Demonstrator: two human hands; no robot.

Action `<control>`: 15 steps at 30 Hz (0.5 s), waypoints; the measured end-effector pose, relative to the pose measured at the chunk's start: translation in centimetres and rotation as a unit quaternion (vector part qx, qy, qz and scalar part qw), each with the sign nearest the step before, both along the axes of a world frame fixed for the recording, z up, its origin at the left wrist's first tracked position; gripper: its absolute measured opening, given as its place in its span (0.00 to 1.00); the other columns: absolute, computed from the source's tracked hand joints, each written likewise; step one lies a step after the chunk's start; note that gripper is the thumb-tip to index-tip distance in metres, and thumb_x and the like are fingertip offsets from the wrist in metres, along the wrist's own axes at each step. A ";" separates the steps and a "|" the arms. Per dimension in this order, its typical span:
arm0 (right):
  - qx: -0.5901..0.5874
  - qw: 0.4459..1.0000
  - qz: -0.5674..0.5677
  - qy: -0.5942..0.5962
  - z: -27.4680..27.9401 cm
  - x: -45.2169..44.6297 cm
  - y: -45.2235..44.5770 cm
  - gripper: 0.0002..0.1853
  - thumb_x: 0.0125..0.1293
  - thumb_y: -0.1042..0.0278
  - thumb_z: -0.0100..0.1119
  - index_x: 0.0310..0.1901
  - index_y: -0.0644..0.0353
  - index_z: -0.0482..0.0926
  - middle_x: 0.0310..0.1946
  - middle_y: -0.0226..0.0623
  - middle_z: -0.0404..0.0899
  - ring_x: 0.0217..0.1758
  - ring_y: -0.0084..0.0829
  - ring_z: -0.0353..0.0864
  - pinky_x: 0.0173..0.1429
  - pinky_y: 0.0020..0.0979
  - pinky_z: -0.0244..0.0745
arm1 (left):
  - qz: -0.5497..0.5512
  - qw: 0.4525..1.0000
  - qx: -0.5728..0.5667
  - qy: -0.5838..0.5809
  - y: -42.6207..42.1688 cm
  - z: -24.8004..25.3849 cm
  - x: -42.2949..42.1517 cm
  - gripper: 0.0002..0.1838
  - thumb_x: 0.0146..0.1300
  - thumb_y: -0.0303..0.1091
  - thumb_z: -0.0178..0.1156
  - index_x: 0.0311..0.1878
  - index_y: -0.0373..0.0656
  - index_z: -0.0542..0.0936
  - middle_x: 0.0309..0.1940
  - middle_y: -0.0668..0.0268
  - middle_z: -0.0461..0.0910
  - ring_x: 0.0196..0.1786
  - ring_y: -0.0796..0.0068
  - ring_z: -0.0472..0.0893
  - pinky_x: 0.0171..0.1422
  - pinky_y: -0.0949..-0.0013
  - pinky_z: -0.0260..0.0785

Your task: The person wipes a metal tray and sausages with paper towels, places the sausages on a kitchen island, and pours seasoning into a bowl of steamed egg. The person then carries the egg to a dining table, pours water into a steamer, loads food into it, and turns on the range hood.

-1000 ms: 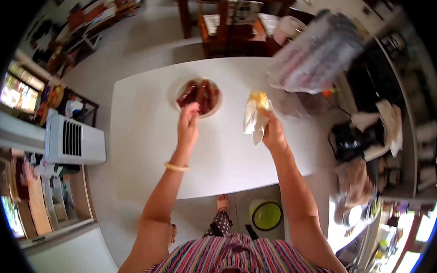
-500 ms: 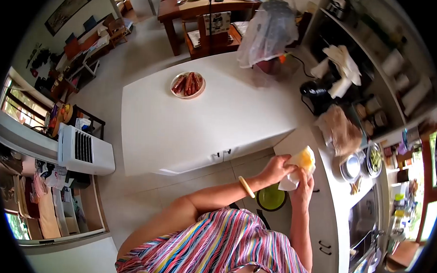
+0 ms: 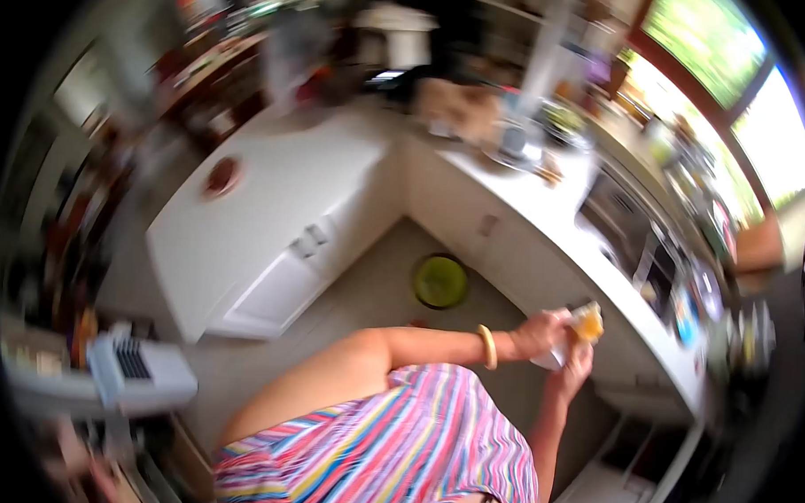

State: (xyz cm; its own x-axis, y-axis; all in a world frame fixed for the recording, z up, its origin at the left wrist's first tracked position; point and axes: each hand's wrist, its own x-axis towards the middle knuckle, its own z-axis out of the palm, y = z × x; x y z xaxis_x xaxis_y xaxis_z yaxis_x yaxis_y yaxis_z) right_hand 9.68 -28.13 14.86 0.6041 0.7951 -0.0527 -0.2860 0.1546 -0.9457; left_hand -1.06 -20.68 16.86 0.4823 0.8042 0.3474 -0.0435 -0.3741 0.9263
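In the head view, the person's left hand (image 3: 541,334), with a pale yellow round bangle (image 3: 488,347) at its wrist, has its fingers closed on a small yellow-orange piece in a thin white wrapper (image 3: 589,323). The right hand (image 3: 573,373) grasps the same piece from below, so both hands are close together around it. The yellow part shows at the top, and the white wrapper hangs below it, between the two hands. The piece is in the air, in front of the long white kitchen counter (image 3: 533,196), near its edge. On this counter, farther away, there are a crumpled light-brown bag (image 3: 461,110) and a round silvery metal vessel (image 3: 515,142), both blurred. A round green bin (image 3: 441,281) stands on the grey floor (image 3: 356,307), well apart from the hands. On the left, the broad white tabletop (image 3: 262,224) carries a round dish (image 3: 236,185) with dark reddish contents, too blurred to be told exactly.
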 end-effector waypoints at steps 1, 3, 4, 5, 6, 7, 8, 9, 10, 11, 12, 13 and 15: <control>0.022 0.999 -0.029 -0.021 0.1 0.9 -1.1 0.14 0.63 0.63 0.58 0.47 0.62 0.72 0.40 0.31 0.76 0.41 0.25 0.77 0.46 0.28 0.74 | -0.055 0.998 -0.007 0.001 -0.9 0.7 1.2 0.12 0.59 0.35 0.54 0.40 0.36 0.76 0.33 0.50 0.77 0.40 0.52 0.79 0.43 0.59 0.70; 0.013 0.994 -0.108 -0.014 0.4 3.3 -2.2 0.11 0.62 0.67 0.59 0.43 0.61 0.72 0.34 0.28 0.73 0.36 0.22 0.74 0.42 0.27 0.72 | -0.130 0.989 -0.050 0.054 -1.5 2.1 3.4 0.14 0.59 0.37 0.54 0.41 0.37 0.76 0.35 0.52 0.77 0.39 0.56 0.78 0.45 0.61 0.69; -0.004 0.991 -0.136 -0.002 1.3 4.2 -2.6 0.10 0.61 0.68 0.59 0.41 0.61 0.72 0.33 0.28 0.73 0.35 0.20 0.73 0.40 0.26 0.71 | -0.142 0.987 0.034 0.067 -1.1 0.9 5.0 0.13 0.60 0.36 0.54 0.43 0.37 0.76 0.34 0.56 0.78 0.38 0.63 0.78 0.45 0.64 0.70; 0.006 0.987 -0.161 -0.025 0.7 5.7 -2.8 0.08 0.61 0.70 0.59 0.40 0.61 0.72 0.32 0.27 0.73 0.34 0.19 0.72 0.39 0.24 0.70 | -0.190 0.972 -0.136 0.030 -1.4 1.3 6.6 0.13 0.61 0.35 0.54 0.44 0.37 0.76 0.35 0.63 0.78 0.38 0.73 0.77 0.44 0.68 0.70; 0.008 0.984 -0.171 -0.041 1.4 6.4 -2.8 0.07 0.61 0.71 0.57 0.40 0.61 0.73 0.33 0.26 0.73 0.34 0.18 0.71 0.39 0.23 0.70 | -0.230 0.957 -0.177 0.007 -1.0 0.7 8.3 0.13 0.61 0.33 0.56 0.46 0.36 0.76 0.37 0.67 0.78 0.39 0.81 0.75 0.43 0.72 0.70; 0.024 0.986 -0.161 -0.039 -0.3 7.8 -2.6 0.07 0.62 0.71 0.57 0.40 0.61 0.73 0.32 0.26 0.73 0.35 0.17 0.71 0.40 0.23 0.70 | -0.256 0.932 -0.256 -0.023 -0.8 1.1 9.8 0.12 0.62 0.32 0.57 0.46 0.36 0.76 0.39 0.67 0.78 0.39 0.81 0.76 0.43 0.74 0.70; 0.031 0.989 -0.139 -0.025 -0.8 8.9 -2.7 0.07 0.63 0.71 0.56 0.40 0.61 0.73 0.33 0.26 0.74 0.35 0.16 0.71 0.41 0.21 0.70 | -0.263 0.928 -0.261 -0.035 -0.4 -0.1 11.7 0.12 0.62 0.32 0.56 0.46 0.36 0.76 0.39 0.66 0.79 0.39 0.81 0.77 0.43 0.75 0.70; 0.041 0.988 -0.148 0.009 -0.5 9.3 -2.1 0.07 0.64 0.70 0.56 0.40 0.61 0.73 0.33 0.26 0.74 0.35 0.15 0.71 0.41 0.20 0.70 | -0.266 0.927 -0.262 -0.017 0.5 -0.5 12.9 0.12 0.63 0.31 0.56 0.46 0.35 0.76 0.37 0.67 0.79 0.39 0.81 0.77 0.42 0.76 0.71; 0.048 0.987 -0.155 0.014 -1.0 10.0 -1.5 0.08 0.63 0.71 0.57 0.42 0.61 0.73 0.35 0.27 0.75 0.37 0.15 0.72 0.43 0.21 0.70 | -0.286 0.915 -0.281 -0.038 1.2 -0.8 14.3 0.12 0.63 0.31 0.56 0.46 0.35 0.76 0.37 0.67 0.79 0.38 0.81 0.77 0.42 0.76 0.70; 0.055 0.987 -0.152 0.024 -1.3 11.6 -1.1 0.10 0.63 0.71 0.57 0.44 0.61 0.73 0.37 0.27 0.76 0.39 0.16 0.73 0.46 0.22 0.71 | -0.296 0.905 -0.301 -0.055 1.7 -0.8 16.2 0.12 0.63 0.31 0.56 0.46 0.35 0.76 0.37 0.67 0.79 0.38 0.82 0.77 0.42 0.77 0.70; 0.063 0.984 -0.164 0.032 -1.6 13.1 -0.4 0.11 0.62 0.71 0.58 0.46 0.62 0.73 0.37 0.28 0.76 0.40 0.16 0.73 0.46 0.22 0.70 | -0.304 0.908 -0.285 -0.047 2.5 -1.3 18.0 0.11 0.63 0.30 0.55 0.46 0.35 0.76 0.37 0.68 0.79 0.36 0.83 0.76 0.41 0.78 0.69; 0.050 0.983 -0.178 0.022 -2.0 14.4 0.2 0.11 0.62 0.71 0.58 0.45 0.62 0.73 0.37 0.28 0.76 0.40 0.16 0.73 0.46 0.22 0.70 | -0.309 0.923 -0.227 0.003 3.8 -2.5 19.6 0.10 0.64 0.30 0.55 0.45 0.36 0.76 0.36 0.70 0.79 0.35 0.85 0.75 0.39 0.78 0.68; 0.025 0.981 -0.195 -0.002 -2.1 17.8 1.0 0.11 0.62 0.72 0.59 0.45 0.63 0.73 0.37 0.28 0.76 0.39 0.16 0.73 0.45 0.21 0.70 | -0.343 0.893 -0.291 -0.027 4.9 -3.7 23.1 0.10 0.64 0.30 0.55 0.45 0.36 0.77 0.35 0.72 0.78 0.34 0.87 0.74 0.38 0.78 0.67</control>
State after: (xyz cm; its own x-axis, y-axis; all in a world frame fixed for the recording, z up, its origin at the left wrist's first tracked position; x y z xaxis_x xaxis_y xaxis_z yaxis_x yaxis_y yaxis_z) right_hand 27.46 -27.13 12.79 0.8626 0.5056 -0.0161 -0.1917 0.2972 -0.9354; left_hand 22.09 -15.81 13.13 0.9260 0.3774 0.0039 -0.1270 0.3017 0.9449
